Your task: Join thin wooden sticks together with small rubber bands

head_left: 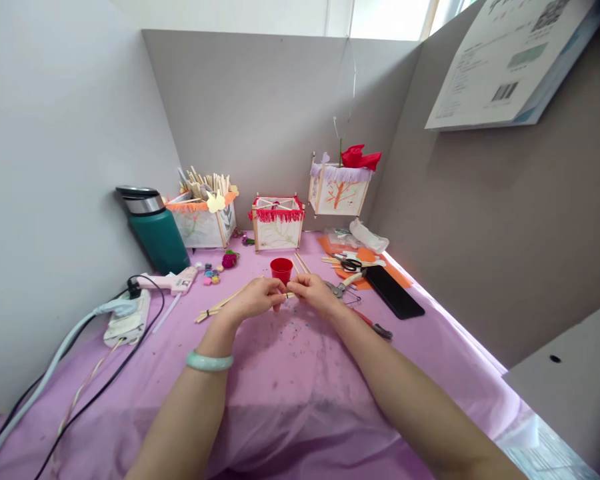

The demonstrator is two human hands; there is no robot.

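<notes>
My left hand point(255, 297) and my right hand point(314, 293) meet above the middle of the purple cloth, fingers closed. Between their fingertips shows a short length of pale wooden stick point(290, 295) with a dark band on it; the fingers hide most of it. Just behind the hands stands a red cup point(281, 268). Beside my left hand lie thin sticks point(213, 311) bound with a dark tie. To the right of my right hand are pliers point(347, 283) with pale handles and a red-handled tool point(373, 323), partly behind my forearm.
A pink glue gun point(169, 283) and a power strip point(128, 320) with cables lie left, near a green bottle point(157, 233). Three decorated paper lantern boxes, one red-fringed point(279, 233), are at the back. Black scissors point(351, 265) and a phone point(394, 292) lie right.
</notes>
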